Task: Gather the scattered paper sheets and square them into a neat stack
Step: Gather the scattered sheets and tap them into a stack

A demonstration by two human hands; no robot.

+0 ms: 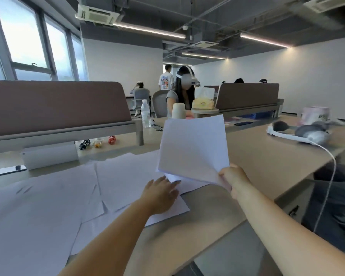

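Observation:
Several white paper sheets [54, 196] lie scattered and overlapping across the left half of the tan desk [267, 156]. My right hand [232, 179] pinches the lower right corner of a few white sheets [193, 146] and holds them raised and tilted above the desk. My left hand [160, 193] lies flat, palm down with fingers apart, on a sheet [167, 211] at the right end of the scattered paper, just below the raised sheets.
A brown divider panel [54, 104] stands behind the papers, with a white box [50, 157] and small toys [97, 142] under it. A water bottle [146, 113], a white headset [301, 132] with its cable and seated people lie beyond. The desk edge runs at lower right.

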